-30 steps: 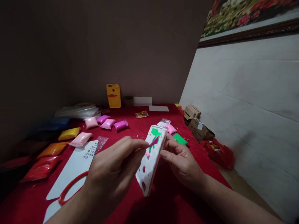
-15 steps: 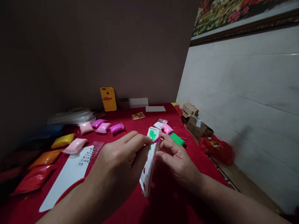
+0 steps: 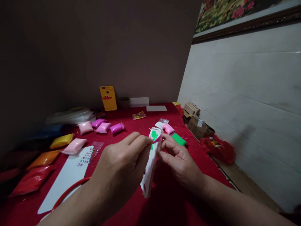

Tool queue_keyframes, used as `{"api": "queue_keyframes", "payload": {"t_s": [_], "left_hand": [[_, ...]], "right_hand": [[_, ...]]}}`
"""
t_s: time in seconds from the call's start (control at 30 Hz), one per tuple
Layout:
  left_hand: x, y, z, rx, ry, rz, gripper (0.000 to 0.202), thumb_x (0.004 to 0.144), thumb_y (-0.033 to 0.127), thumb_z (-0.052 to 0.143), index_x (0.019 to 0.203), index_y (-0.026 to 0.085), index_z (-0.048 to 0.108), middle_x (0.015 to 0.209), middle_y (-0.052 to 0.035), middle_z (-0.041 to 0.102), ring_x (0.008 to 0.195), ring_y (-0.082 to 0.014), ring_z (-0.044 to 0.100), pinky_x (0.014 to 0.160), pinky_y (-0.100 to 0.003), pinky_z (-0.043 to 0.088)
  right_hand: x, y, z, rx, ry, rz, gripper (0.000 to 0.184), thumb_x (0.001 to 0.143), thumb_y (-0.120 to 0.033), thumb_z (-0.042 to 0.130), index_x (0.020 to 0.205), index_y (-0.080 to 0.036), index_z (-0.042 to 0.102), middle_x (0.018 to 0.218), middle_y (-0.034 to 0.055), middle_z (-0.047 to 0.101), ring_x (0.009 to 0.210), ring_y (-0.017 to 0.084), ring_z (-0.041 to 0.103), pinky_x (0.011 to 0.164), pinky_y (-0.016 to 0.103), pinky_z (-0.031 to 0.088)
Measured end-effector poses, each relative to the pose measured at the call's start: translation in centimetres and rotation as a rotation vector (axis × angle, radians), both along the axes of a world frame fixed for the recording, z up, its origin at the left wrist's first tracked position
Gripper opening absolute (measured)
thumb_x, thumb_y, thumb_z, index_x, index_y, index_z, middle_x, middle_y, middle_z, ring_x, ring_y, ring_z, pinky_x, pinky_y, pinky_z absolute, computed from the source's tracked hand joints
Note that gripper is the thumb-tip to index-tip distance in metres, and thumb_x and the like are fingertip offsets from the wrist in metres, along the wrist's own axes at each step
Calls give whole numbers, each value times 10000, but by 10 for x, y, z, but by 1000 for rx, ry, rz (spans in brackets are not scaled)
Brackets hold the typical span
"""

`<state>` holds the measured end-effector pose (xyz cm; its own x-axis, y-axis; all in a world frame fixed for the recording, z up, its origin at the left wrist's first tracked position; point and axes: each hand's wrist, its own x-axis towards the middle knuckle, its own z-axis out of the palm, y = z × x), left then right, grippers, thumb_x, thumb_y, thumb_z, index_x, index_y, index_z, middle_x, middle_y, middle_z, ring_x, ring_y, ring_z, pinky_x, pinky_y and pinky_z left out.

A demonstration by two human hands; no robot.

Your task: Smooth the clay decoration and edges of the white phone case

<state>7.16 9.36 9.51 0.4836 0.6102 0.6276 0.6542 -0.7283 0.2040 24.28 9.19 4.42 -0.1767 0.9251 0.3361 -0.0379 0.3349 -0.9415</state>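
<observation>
A phone case [image 3: 150,168] with a clear rim stands on edge, tilted, between my hands. White clay-like material covers its face, with green patches near the top. My right hand [image 3: 180,161] grips its right edge, fingers partly hidden behind it. Pinched in my left hand [image 3: 123,161] is a pink flat-bladed modelling tool [image 3: 157,139], its blade against the case's upper part near the green. My left hand hides part of the case's left side. Just beyond my right hand lie a green clay packet [image 3: 179,139] and a pink clay packet [image 3: 168,128].
Several clay packets, including a yellow one [image 3: 61,141] and a red one [image 3: 31,181], lie on the left. A white board [image 3: 61,182] holds small gems [image 3: 86,157]. A yellow phone case [image 3: 108,99] leans at the back wall. Cardboard boxes [image 3: 197,127] stand right of the red-covered table.
The case has turned slightly in my hands, and the pink blade is angled more steeply against it. Both hands keep their grips. The view has shifted a little.
</observation>
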Motion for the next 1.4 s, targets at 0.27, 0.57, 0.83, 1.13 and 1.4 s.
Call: {"api": "queue_keyframes", "payload": {"t_s": [0.27,0.57,0.83,1.13,1.4], "left_hand": [[1,-1,-2,39,24,-11,229,912,148,450,864,130,673,714,-53,662,580,-150,633,516,-248,471],[5,0,-8,43,73,83,235,886,145,442,829,202,662,751,-37,678,615,-135,639,546,-216,472],[5,-1,-7,7,42,80,232,873,141,448,807,194,664,743,-42,680,595,-140,631,533,-230,456],[-1,5,4,-318,-165,2,169,868,217,526,800,175,675,657,1,674,540,-114,599,504,-218,437],[1,4,6,-213,-212,-38,152,870,203,538,814,193,679,655,21,677,522,-89,600,493,-186,438]], "right_hand": [[2,0,1,14,-23,-12,162,857,-234,590,697,-215,604,1168,52,564,1196,241,456,1095,451,265],[0,1,-2,16,-13,-30,180,860,-205,576,681,-203,565,1091,43,570,1143,222,492,1038,395,317],[1,-2,-4,38,5,-21,164,872,-192,572,710,-209,586,1162,54,563,1237,223,448,1066,391,306],[0,0,-4,15,-3,-29,143,854,-221,605,711,-214,606,1230,50,561,1233,216,442,1092,397,250],[-1,-1,-6,29,-31,-23,152,853,-204,588,702,-212,600,1105,45,586,1170,197,473,1059,362,299]]}}
